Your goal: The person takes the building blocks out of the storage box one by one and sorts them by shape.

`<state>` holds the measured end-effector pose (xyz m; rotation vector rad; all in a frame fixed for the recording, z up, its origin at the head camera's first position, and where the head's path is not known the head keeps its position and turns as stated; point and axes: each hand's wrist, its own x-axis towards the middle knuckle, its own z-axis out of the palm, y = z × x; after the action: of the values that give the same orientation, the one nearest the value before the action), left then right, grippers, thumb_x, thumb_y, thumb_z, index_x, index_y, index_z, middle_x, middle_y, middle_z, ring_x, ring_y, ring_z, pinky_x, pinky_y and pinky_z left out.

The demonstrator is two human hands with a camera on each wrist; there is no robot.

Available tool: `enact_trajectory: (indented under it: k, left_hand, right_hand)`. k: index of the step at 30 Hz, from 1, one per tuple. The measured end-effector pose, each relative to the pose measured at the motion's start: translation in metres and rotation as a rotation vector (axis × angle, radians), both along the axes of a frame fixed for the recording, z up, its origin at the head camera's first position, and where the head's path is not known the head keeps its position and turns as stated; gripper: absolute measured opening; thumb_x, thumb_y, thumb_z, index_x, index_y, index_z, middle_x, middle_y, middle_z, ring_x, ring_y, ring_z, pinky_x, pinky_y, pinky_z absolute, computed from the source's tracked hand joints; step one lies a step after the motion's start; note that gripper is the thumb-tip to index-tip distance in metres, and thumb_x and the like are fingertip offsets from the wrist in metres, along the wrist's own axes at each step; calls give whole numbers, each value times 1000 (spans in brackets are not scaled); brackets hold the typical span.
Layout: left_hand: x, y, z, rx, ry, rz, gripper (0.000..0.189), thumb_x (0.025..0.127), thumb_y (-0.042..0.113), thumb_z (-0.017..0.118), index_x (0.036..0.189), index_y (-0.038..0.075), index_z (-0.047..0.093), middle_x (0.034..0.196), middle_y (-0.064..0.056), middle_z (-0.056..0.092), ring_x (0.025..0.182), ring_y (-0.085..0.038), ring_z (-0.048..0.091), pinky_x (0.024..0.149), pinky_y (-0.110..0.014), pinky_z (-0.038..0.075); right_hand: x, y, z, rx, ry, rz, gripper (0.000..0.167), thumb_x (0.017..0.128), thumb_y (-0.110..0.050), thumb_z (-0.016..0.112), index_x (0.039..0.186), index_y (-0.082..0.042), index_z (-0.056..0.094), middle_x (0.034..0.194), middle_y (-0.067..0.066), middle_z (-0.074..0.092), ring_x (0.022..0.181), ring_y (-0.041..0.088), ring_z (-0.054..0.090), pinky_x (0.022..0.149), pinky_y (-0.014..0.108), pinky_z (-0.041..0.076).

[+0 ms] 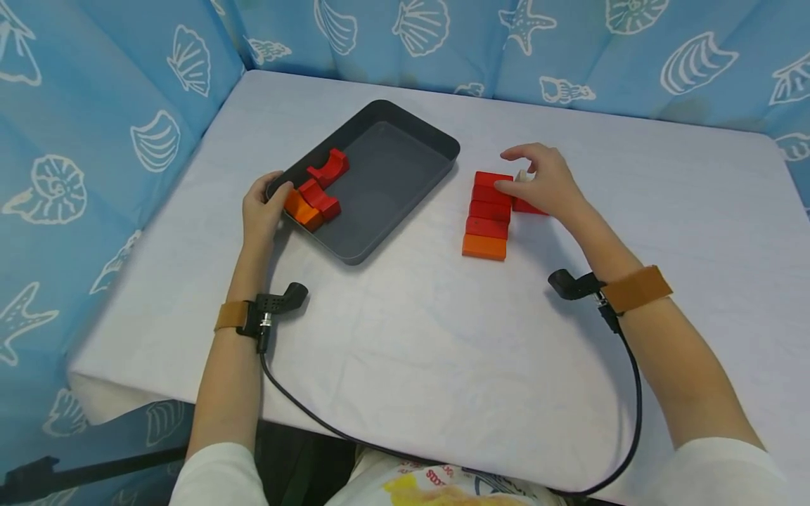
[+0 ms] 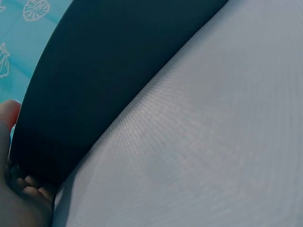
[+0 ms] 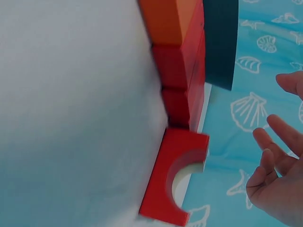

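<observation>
My left hand (image 1: 258,214) grips the near left corner of a dark grey tray (image 1: 405,197), thumb at the rim; the left wrist view shows fingers around the outer wall (image 2: 94,80). Inside that corner lie an orange block (image 1: 304,211) and two red blocks with curved cut-outs (image 1: 319,199). Over a row of red blocks (image 1: 489,211) hovers my right hand (image 1: 549,179), thumb and forefinger spread, nothing between them. An orange block (image 1: 484,247) ends the row on the near side. Beside its far end, partly hidden under the hand, is a red arch block (image 3: 161,177).
A white cloth (image 1: 392,337) covers the table. Blue curtains with shell prints (image 1: 380,35) hang behind and at the left. A black cable (image 1: 329,427) runs between the two wrist cameras, along the table's front edge.
</observation>
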<state>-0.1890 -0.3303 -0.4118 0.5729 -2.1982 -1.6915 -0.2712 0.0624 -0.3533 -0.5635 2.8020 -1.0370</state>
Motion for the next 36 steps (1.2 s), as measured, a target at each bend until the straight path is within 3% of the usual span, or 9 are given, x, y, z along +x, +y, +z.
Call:
enact_trajectory:
  k: [16,26,36]
  left_hand:
    - [0,-1,-3,2,17,3,42,86,28,56,122,6,54,121,-8,51,106,-15,45,90,-22,34]
    - [-1,1,-1,2,12,-4,43,86,27,56,123,5,53,122,-9,50,108,-15,44,91,-22,34]
    - [0,1,-1,20,22,1,41,86,24,56,122,4,53,122,-10,50,106,-16,45,90,-23,35]
  right_hand:
    - [2,-41,-1,-51,-65,19,56,80,-27,65,128,-8,45,125,9,45,106,28,40,79,37,43]
    - [5,-63,-4,-116,10,128,52,78,-22,68,124,-4,50,122,10,49,104,27,42,82,36,39]
    - [10,-87,-9,-234,13,215,50,77,-20,69,119,1,52,119,12,50,106,28,42,87,38,36]
